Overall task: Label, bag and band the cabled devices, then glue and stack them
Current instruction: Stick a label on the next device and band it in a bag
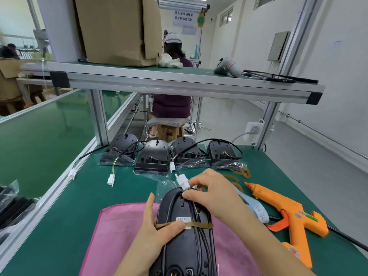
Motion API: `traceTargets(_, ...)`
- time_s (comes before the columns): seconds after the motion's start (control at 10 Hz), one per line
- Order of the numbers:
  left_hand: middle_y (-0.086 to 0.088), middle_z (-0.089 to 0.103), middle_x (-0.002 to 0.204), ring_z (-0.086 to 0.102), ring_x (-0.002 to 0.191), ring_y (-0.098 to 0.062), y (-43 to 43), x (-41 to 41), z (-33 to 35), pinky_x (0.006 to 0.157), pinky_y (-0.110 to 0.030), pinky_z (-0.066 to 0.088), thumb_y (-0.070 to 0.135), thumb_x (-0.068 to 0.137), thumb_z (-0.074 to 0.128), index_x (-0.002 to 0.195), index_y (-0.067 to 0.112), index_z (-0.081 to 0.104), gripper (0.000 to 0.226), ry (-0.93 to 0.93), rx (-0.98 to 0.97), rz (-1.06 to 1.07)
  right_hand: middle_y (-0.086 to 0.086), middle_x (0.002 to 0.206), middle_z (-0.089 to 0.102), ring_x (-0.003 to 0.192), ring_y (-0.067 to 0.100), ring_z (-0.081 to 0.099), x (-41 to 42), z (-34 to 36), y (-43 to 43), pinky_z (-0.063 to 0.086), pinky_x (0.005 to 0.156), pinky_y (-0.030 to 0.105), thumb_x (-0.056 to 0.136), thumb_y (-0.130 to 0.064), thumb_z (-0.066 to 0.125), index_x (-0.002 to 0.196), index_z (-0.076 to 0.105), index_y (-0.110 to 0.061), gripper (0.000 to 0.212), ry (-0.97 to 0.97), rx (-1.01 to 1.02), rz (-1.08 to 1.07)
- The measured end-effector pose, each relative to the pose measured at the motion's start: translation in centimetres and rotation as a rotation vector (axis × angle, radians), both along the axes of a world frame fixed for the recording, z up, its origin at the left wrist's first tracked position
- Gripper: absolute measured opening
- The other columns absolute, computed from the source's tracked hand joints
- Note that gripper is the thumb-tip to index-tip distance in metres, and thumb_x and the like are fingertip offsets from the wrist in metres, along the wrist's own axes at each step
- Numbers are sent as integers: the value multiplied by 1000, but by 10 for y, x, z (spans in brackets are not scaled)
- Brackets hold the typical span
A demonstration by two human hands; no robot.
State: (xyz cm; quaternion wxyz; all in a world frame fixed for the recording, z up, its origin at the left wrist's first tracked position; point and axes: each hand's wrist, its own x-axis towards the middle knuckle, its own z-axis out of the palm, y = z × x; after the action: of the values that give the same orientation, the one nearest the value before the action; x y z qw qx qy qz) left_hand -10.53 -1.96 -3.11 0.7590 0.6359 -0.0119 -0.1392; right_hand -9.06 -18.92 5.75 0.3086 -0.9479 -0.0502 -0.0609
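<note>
A black cabled device lies on a pink cloth in front of me, partly inside a clear bag, with a white label on it. A brown rubber band runs across it. My left hand holds the device's left side, its thumb pressing the band. My right hand pinches the cable near the white connector at the device's top.
Several bagged black devices with cables stand in a row at the back. An orange glue gun, a label strip and loose rubber bands lie to the right. A shelf spans overhead; a seated person is beyond.
</note>
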Motion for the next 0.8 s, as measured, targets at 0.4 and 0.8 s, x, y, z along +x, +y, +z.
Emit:
traceTargets(0.4,37,67,77,67,74,12,3,-6,-1,56,-4,47,25,64,76,151,41,4,113,-71,48,-45,-7,79,59,62,-4,51,10,0,1,41,62,8,78,-26,77,68,61,-28,18,27,384,-3)
traceTargets(0.8,7,39,148,41,133,-12,19,6,-29,102,-27,34,17,93,59,124,53,26,58,-156,135,-91,-22,87,71,77,-9,62,0,-2,-22,47,65,8,87,-35,66,91,70,-34,6,40,716,-109)
